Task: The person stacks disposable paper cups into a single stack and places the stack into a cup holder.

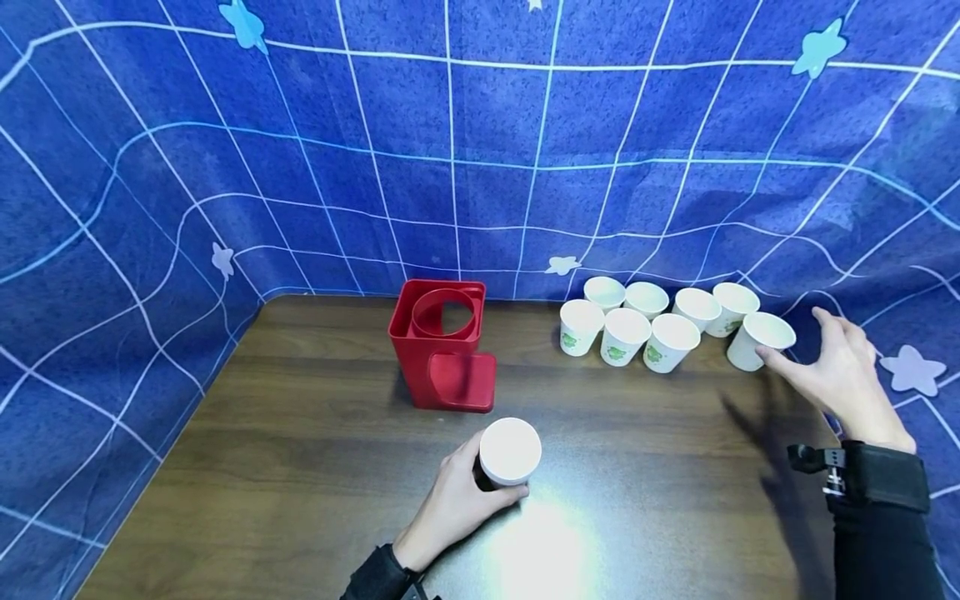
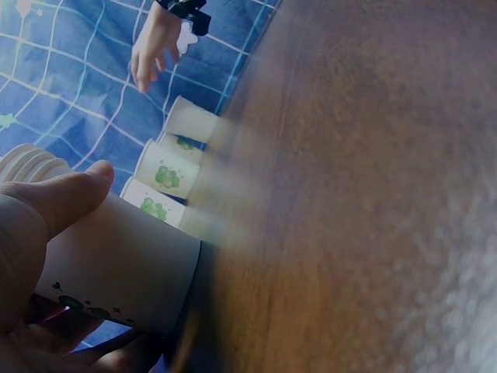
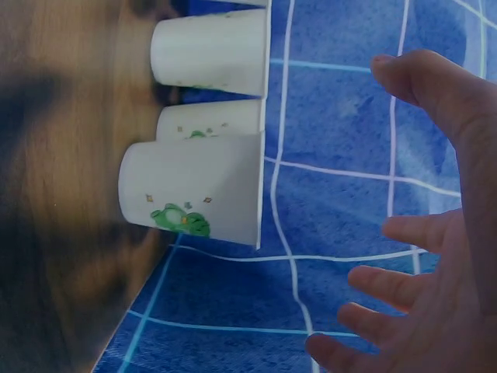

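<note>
My left hand [image 1: 459,498] grips a stack of nested white paper cups [image 1: 510,452] upright at the table's front middle. Several rims show at the top of the stack in the left wrist view, and green prints mark its side. Over at the right, my right hand [image 1: 847,379] hangs with fingers spread beside the end paper cup [image 1: 747,352] of a group. In the right wrist view that cup [image 3: 194,190] stands apart from the fingers [image 3: 388,287], and nothing lies in the palm. Its side carries a green frog-like print.
Several more white paper cups [image 1: 622,333] stand upright in two rows along the table's back right. A red plastic holder [image 1: 405,358] with a round opening and a front ledge stands at the back middle. Blue gridded cloth [image 1: 480,192] hangs behind the wooden table [image 1: 300,467].
</note>
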`<state>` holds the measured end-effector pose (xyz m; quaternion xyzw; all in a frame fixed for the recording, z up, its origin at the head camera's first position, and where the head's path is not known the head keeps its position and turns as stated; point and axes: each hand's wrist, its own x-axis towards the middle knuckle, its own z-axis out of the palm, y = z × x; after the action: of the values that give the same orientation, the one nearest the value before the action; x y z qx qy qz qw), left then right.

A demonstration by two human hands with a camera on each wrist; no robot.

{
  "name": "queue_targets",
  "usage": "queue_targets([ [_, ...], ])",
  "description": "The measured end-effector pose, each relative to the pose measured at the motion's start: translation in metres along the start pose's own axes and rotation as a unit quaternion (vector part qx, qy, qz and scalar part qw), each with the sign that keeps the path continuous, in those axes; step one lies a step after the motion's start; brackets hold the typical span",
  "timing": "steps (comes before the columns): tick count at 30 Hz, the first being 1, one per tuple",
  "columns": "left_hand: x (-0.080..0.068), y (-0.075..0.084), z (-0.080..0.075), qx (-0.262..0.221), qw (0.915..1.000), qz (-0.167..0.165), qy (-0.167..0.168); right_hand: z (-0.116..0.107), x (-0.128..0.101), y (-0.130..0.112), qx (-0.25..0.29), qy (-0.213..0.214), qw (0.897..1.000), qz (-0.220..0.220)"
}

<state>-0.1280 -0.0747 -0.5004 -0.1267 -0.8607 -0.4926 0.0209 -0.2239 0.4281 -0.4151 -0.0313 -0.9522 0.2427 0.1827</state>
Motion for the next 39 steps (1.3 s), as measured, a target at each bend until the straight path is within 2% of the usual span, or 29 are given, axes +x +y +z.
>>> queue_targets([
  [5,0.000,0.000,0.001,-0.003,1.0000,-0.002,-0.001,0.006,0.008,0.011,0.006,-0.011,1.000,0.014],
  [12,0.000,0.000,0.001,0.005,1.0000,-0.009,-0.001,0.018,0.015,0.024,0.021,-0.034,0.996,0.077],
  [17,-0.001,-0.002,0.002,0.006,1.0000,-0.003,0.001,0.026,0.014,0.028,0.031,-0.047,0.993,0.103],
  [35,0.000,-0.001,0.002,0.004,0.9998,0.019,0.011,0.038,0.027,0.026,0.037,-0.059,0.989,0.133],
  [39,0.000,-0.001,0.002,-0.004,0.9999,0.013,0.009,0.040,0.029,0.024,0.032,-0.063,0.989,0.133],
])
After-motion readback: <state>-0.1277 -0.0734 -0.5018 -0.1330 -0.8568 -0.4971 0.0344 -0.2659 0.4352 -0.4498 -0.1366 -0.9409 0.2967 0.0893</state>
